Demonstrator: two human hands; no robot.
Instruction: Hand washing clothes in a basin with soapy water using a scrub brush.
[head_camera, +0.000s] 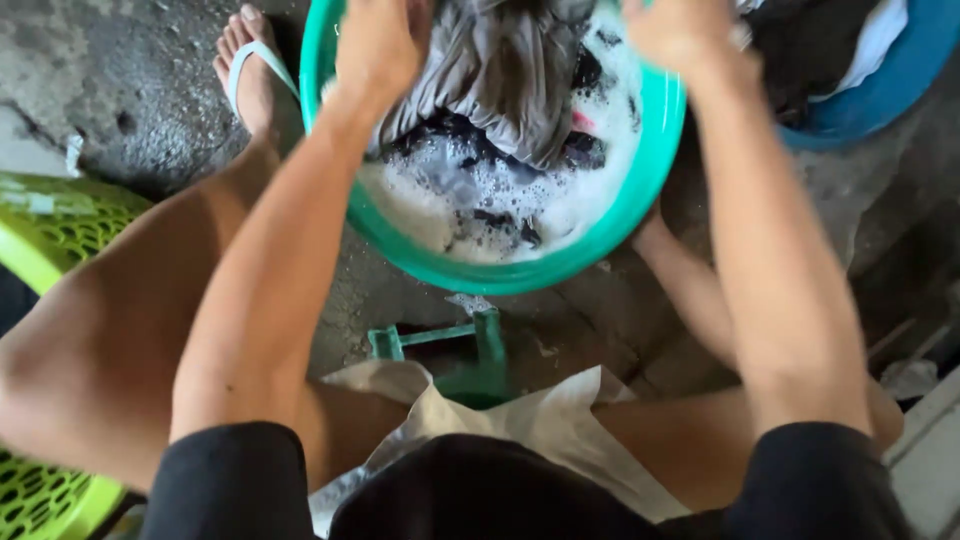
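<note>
Wet, cracked concrete floor (130, 90), seen from above. Top centre: a grey cloth (500, 80) lifted over suds in a green basin (600, 235), with darker clothes half sunk beneath it. The left hand (380, 45) is clenched on the cloth's left edge; the right hand (685, 35), blurred, is closed at the cloth's right edge at the basin's rim. Upper left, a foot in a pale sandal (250, 65). Upper right, a blue basin (880, 90) holding dark and white clothes. Left edge, a yellow-green slotted basket (45, 230). Lower centre, a green stool (470, 350).
</note>
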